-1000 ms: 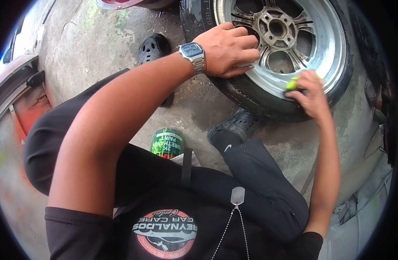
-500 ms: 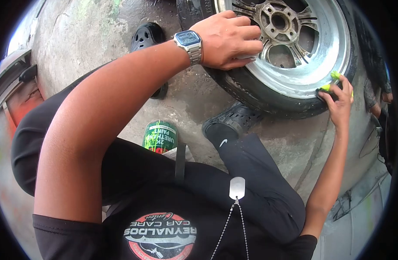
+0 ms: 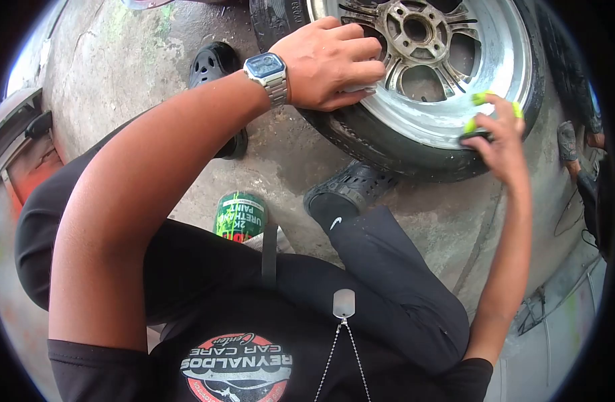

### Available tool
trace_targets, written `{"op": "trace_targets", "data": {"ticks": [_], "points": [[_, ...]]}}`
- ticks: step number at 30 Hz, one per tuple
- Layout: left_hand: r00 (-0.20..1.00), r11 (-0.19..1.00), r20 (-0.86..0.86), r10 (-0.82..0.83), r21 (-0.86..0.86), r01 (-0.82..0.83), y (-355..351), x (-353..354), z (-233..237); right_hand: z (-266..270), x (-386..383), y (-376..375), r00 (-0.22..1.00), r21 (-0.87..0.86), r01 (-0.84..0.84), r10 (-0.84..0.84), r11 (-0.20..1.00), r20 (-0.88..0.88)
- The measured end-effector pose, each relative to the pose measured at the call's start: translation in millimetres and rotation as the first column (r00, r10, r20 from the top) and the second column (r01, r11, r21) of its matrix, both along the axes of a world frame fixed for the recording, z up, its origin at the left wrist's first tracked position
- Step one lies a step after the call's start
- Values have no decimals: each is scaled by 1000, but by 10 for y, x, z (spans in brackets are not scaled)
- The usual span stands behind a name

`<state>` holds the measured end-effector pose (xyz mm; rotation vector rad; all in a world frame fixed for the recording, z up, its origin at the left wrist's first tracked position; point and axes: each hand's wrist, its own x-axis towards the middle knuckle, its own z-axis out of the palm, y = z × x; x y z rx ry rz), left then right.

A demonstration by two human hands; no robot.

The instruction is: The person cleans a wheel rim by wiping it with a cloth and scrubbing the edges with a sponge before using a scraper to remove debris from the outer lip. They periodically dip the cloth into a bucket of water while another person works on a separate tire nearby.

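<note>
A car wheel (image 3: 448, 127) lies at the top right, its silver alloy rim wet and whitish inside the black tyre (image 3: 388, 157). With fingers curled, my left hand (image 3: 331, 63) grips the wheel's near-left edge; a pale bit shows under its fingers. A steel digital watch (image 3: 264, 67) is on that wrist. At the rim's lower right, my right hand (image 3: 502, 141) is bent over the lip. Bright yellow-green coverings (image 3: 480, 98) show on several of its fingertips. Between thumb and fingers sits a small dark pad-like thing (image 3: 473, 138), mostly hidden.
A green paint can (image 3: 240, 214) stands on the concrete floor near my legs. My black clogs (image 3: 351, 187) are below the tyre and left of it. Another person's foot (image 3: 567, 141) shows at the far right. A vehicle part with red paint (image 3: 36, 174) is at the left edge.
My right hand has moved left and slightly up along the rim, its fingers now reaching over the inner barrel. The whole view has shifted a little; my left hand keeps its hold on the wheel.
</note>
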<state>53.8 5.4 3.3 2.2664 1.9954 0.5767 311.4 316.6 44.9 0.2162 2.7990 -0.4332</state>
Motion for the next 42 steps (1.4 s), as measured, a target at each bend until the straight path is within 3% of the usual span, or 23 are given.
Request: {"op": "trace_targets", "data": {"ticks": [2,6,11,13,14,15,17,19,21,23,24,28,32,34,36,40,42], "points": [[1000,1000,-7,-4,1,4,11,2,10,20,108,379,998,112,56,-51,992,-41],[1000,1000,-3,-14,-21,14,18,-5,48,78,-93,-315,999,-158,-24,27,987,17],[1000,1000,8,-11,-14,11,15,-10,22,31,85,424,996,49,89,-89,995,-2],[1000,999,1,-8,-37,8,27,1,43,13,65,109,997,-25,48,-50,999,-65],[1000,999,2,-6,-38,6,28,-2,41,-32,32,-108,998,-143,8,-16,990,-59],[1000,999,10,-4,-36,5,36,-11,52,69,-130,-247,998,-192,-50,56,980,27],[1000,999,25,-7,-41,8,21,-14,64,40,-63,48,999,-63,-1,3,998,32],[1000,999,17,-1,-50,2,17,-8,73,62,-7,409,994,206,103,-108,973,11],[1000,998,24,-4,-56,5,44,0,82,120,-28,289,1000,137,26,-26,990,-3],[999,997,52,-5,-71,9,53,1,103,42,-99,-232,997,-187,-49,60,981,55],[998,997,60,0,-79,4,46,-9,113,105,-148,-249,993,-123,-105,111,987,42],[998,999,65,-6,-38,9,66,-1,118,49,57,403,994,79,90,-84,993,-76],[997,998,83,-2,-62,7,74,1,139,110,10,-32,996,-100,-27,35,995,76],[997,999,82,5,-53,0,80,-1,146,104,13,294,1000,44,-7,6,999,18],[996,998,92,-2,-56,8,95,16,150,89,12,554,988,35,79,-74,996,-135],[997,996,81,6,-85,1,115,26,194,80,-85,-51,996,-146,-80,86,986,36],[997,997,81,15,-82,-8,109,34,187,70,-84,126,998,-77,-57,56,995,-9]]}}
